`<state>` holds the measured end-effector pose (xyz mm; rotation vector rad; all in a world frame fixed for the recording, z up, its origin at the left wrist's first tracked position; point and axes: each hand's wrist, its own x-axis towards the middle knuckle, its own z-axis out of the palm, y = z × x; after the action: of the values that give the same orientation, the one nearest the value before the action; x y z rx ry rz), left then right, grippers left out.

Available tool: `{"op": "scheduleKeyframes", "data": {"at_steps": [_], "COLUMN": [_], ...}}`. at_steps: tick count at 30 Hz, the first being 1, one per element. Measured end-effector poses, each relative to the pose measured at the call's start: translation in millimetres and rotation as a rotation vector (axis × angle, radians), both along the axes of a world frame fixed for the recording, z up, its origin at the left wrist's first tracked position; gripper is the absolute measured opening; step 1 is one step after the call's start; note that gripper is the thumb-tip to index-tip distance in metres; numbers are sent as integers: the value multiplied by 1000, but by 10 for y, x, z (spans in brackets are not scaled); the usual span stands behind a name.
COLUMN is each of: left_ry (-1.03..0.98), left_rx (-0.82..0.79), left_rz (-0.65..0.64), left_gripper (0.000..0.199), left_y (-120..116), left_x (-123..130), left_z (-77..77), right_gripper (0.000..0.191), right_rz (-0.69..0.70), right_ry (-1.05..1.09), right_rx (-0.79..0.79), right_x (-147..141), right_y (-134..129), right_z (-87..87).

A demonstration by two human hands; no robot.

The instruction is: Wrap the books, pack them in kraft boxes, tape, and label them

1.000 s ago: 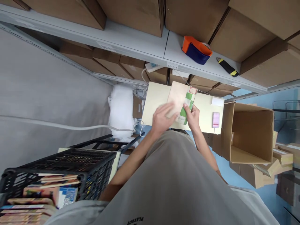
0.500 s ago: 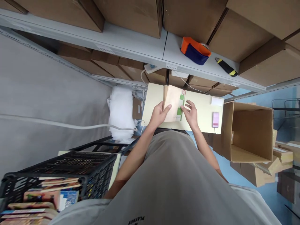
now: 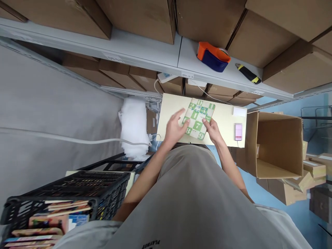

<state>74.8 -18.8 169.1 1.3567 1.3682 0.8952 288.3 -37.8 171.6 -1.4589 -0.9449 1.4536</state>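
A book (image 3: 198, 119) with a green and white checked cover, large numerals and Chinese lettering faces up above the pale table (image 3: 169, 103). My right hand (image 3: 212, 129) grips its right edge, thumb on the cover and fingers underneath. At the book's left side is my left hand (image 3: 175, 128), fingers spread apart and slightly blurred. Its thumb tip is at the cover's left edge; whether it touches I cannot tell. A phone (image 3: 238, 131) with a lit pinkish screen lies at the table's right end, below a small white block (image 3: 240, 111).
A shelf (image 3: 145, 41) with cardboard boxes runs across the top, holding an orange and blue tape dispenser (image 3: 214, 57) and a utility knife (image 3: 248, 73). An open carton (image 3: 280, 147) stands right. A black crate (image 3: 95, 200) of books sits lower left. White wrap (image 3: 135, 124) lies left of the table.
The book was open at its inside cover and now shows its closed green front. My left hand has come off the pages and spread; my right hand has taken hold of the right edge.
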Motion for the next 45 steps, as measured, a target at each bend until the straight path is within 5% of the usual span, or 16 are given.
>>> {"op": "scheduleKeyframes", "data": {"at_steps": [2, 5, 13, 16, 19, 23, 28, 33, 35, 38, 40, 43, 45], "left_ry": [-139, -352, -118, -106, -139, -271, -216, -169, -170, -172, -196, -231, -232], "left_rx": [-128, -246, 294, 300, 132, -179, -401, -478, -499, -484, -464, -485, -509], "left_rz": [2, -164, -223, -237, -166, -45, 98, 7, -26, -59, -45, 88, 175], "left_gripper": [77, 82, 24, 26, 49, 78, 95, 49, 40, 32, 45, 65, 54], "left_y": [183, 348, 240, 213, 213, 182, 168, 379, 448, 445, 379, 262, 223], "left_x": [-128, -218, -264, -283, -281, -208, -76, -21, -58, -188, -298, -456, -560], "left_z": [-135, -192, 388, 453, 370, 198, -8, -228, -330, -538, -724, -1044, -1256], "right_gripper": [73, 71, 50, 54, 77, 84, 61, 25, 18, 29, 48, 63, 62], "right_rz": [80, 153, 397, 400, 277, 69, 5, 13, 11, -18, -57, -50, 14], "right_ry": [35, -4, -222, -231, -211, -176, -144, 139, 178, 139, 34, -141, -215], "right_rx": [-4, 57, 469, 462, 335, 186, 37, -459, -541, -503, -453, -380, -325], "right_x": [116, 234, 578, 602, 535, 404, 357, 318, 264, 158, 78, -73, -201], "right_y": [-16, -11, 122, 93, 45, 20, 128, 204, 181, 137, 140, 226, 334], "right_z": [37, 120, 498, 588, 566, 395, -58, -551, -668, -800, -899, -1088, -1224]}}
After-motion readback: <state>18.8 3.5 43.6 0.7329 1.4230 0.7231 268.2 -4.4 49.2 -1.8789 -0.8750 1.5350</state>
